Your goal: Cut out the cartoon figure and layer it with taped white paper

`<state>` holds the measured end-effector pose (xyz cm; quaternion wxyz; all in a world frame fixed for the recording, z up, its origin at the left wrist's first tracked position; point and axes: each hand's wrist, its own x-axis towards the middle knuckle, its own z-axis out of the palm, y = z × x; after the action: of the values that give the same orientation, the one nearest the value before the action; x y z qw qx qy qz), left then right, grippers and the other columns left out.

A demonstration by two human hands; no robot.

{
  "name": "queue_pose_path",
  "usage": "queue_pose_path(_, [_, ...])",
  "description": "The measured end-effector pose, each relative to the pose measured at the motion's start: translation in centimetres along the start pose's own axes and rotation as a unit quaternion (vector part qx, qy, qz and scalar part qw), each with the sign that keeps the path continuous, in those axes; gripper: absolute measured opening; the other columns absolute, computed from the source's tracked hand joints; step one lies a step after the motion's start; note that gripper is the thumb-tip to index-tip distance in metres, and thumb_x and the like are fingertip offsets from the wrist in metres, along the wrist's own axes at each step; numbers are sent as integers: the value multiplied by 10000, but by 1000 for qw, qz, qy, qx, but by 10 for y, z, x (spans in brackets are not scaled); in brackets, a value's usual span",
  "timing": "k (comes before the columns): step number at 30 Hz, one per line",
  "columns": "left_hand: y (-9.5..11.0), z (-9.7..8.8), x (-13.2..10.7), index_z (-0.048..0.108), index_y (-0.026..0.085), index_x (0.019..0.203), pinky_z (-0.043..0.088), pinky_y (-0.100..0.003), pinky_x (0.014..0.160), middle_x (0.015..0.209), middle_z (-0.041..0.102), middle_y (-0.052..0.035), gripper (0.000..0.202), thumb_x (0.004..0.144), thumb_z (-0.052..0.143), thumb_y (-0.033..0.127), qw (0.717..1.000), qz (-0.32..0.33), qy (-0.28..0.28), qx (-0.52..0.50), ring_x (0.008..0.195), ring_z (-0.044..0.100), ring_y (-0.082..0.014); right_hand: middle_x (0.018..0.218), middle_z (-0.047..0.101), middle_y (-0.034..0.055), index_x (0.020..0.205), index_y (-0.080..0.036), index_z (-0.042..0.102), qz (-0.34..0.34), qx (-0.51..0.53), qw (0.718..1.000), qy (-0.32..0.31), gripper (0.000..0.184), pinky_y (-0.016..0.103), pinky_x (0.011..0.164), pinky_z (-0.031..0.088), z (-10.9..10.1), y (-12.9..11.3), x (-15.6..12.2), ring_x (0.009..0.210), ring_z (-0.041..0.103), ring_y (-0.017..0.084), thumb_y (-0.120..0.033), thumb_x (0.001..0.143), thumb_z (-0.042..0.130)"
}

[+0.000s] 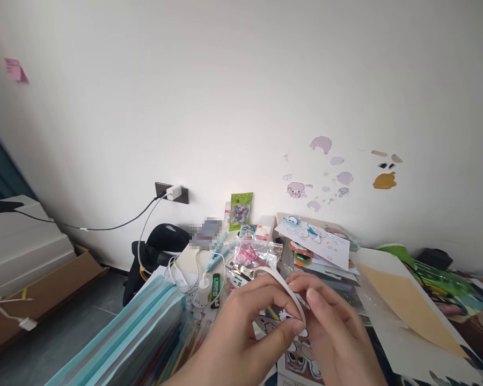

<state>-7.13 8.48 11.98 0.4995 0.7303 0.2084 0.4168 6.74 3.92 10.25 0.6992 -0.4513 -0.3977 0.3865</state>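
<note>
A thin white strip [285, 286], bent into a curve, is held up in front of me; its material is unclear. My left hand [245, 327] pinches its lower end between thumb and fingers. My right hand [338, 327] is closed at the strip's right side, its fingertips against it; part of its grip is hidden. Beneath both hands lie printed sheets with cartoon figures [300, 359], partly covered by the fingers. Just beyond them is a clear bag with pink items [249, 254].
A turquoise zip pouch [121, 327] with pencils lies at the left. White cables [193, 305] and a green packet [241, 212] are further back. Stacked drawings [314, 244] and a tan sheet [410, 308] lie to the right. Behind stands a wall with stickers and a socket [182, 194].
</note>
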Motion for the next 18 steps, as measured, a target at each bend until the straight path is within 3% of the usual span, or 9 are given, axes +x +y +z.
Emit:
queue_pose_path(5, [-5,3,1,656,169,815,459,-242,821,962,682,-51,84,844,620,99,998,-1,-53,35,898,621,-152,884,704,29,909,-279,747,83,-73,994,1,313,227,667,547,-4,-8,-2,836,652,208,-523,719,791])
queue_pose_path(11, [-9,4,2,675,165,835,469,-243,866,991,703,-58,92,846,627,87,994,15,-85,66,946,639,-158,790,725,20,825,-267,764,71,-180,981,-15,278,267,672,553,-15,-11,6,754,677,221,-533,754,725])
queue_pose_path(14, [-11,2,2,695,177,842,478,-243,856,984,704,-47,109,856,623,98,994,33,-81,71,933,650,-151,775,711,9,852,-271,741,43,-206,977,40,277,240,684,541,-22,-10,7,748,657,196,-535,776,705])
queue_pose_path(18, [-15,-5,-1,704,238,834,440,-288,954,1102,653,-17,258,835,571,16,990,100,-13,103,1081,600,-167,747,633,-19,989,-308,677,-46,-265,961,69,253,191,541,473,-36,-10,9,596,539,140,-525,864,639])
